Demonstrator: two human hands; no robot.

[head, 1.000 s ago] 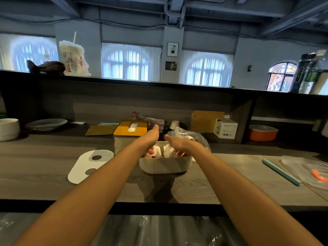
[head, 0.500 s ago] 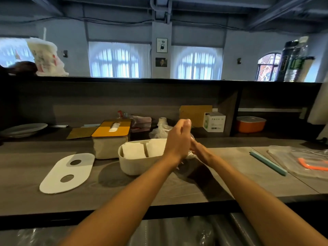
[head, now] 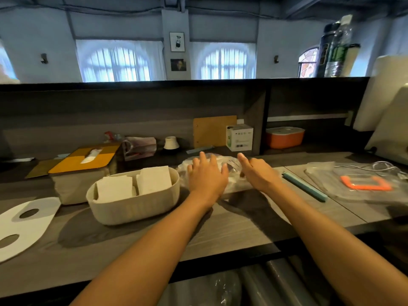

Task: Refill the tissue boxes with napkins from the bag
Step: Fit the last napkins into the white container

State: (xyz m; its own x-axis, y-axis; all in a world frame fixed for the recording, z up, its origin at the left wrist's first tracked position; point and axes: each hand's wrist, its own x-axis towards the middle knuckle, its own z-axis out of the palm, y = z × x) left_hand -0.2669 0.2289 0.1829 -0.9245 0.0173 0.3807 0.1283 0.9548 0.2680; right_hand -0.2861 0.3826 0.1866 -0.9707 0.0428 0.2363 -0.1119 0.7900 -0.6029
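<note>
An open cream oval tissue box (head: 134, 206) stands on the counter with two stacks of white napkins (head: 154, 180) inside. Its white lid (head: 24, 224) with two oval holes lies flat to the left. Behind it is a second box with a yellow lid (head: 85, 159) and a napkin poking out of the slot. A clear plastic bag (head: 231, 166) lies to the right of the oval box. My left hand (head: 206, 176) rests on the bag with fingers spread. My right hand (head: 257, 172) reaches over the bag's right side, fingers straight.
A teal stick (head: 304, 186) and a clear plastic pouch with an orange piece (head: 364, 184) lie on the counter at right. On the back shelf are a small white carton (head: 239, 138), an orange container (head: 284, 138), a wooden board (head: 214, 131) and a small cup (head: 171, 143).
Both hands left the oval box, now filled with napkins, and moved right onto the plastic bag. The raised left hand came down with fingers spread. The view shifted right.
</note>
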